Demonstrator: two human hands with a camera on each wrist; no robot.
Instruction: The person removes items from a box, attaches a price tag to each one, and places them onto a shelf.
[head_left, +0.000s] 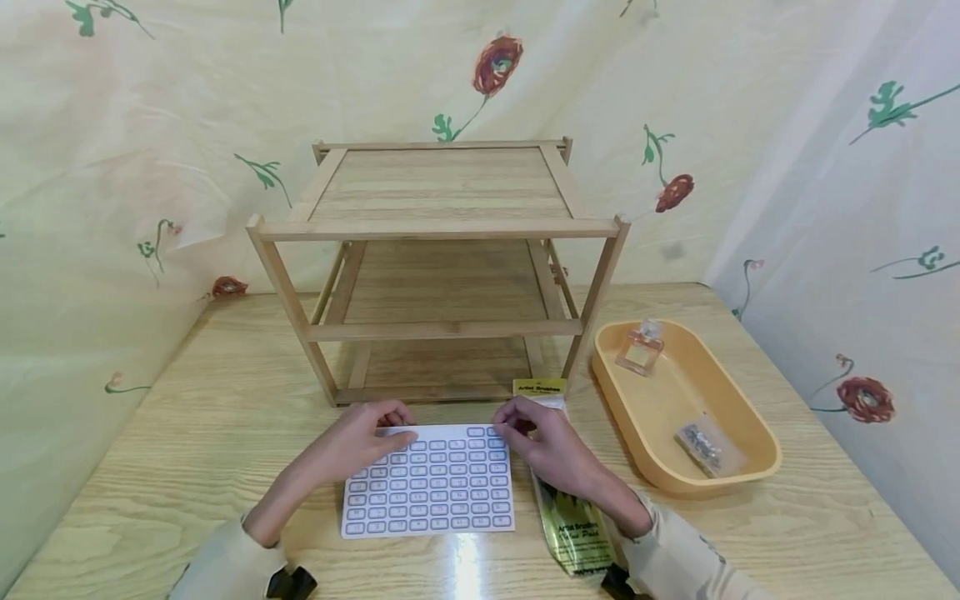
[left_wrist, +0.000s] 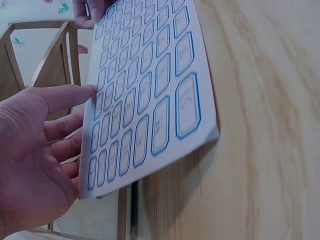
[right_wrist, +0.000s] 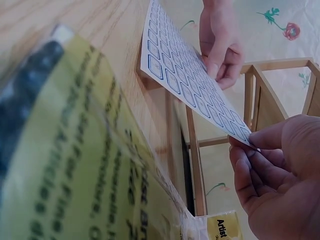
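Note:
A white sheet of sticker labels (head_left: 431, 492) with rows of blue-outlined boxes tilts over the table, its far edge lifted. My left hand (head_left: 358, 446) holds its far left edge, thumb on the printed face and fingers behind, as the left wrist view shows. At the far right corner my right hand (head_left: 551, 446) pinches the sheet between thumb and fingers, plain to see in the right wrist view (right_wrist: 287, 175). Beneath the right forearm lies a yellow-green packet of artist brushes (head_left: 576, 529), partly hidden by that hand and arm. The small print on the labels is too blurred to read.
A wooden shelf rack (head_left: 450, 229) stands just behind the sheet. To the right sits a yellow tray (head_left: 697, 375) containing a perfume bottle (head_left: 639, 354) and a small clear bag of silvery pieces (head_left: 705, 447). Flower-patterned cloth (head_left: 405, 75) hangs behind the table.

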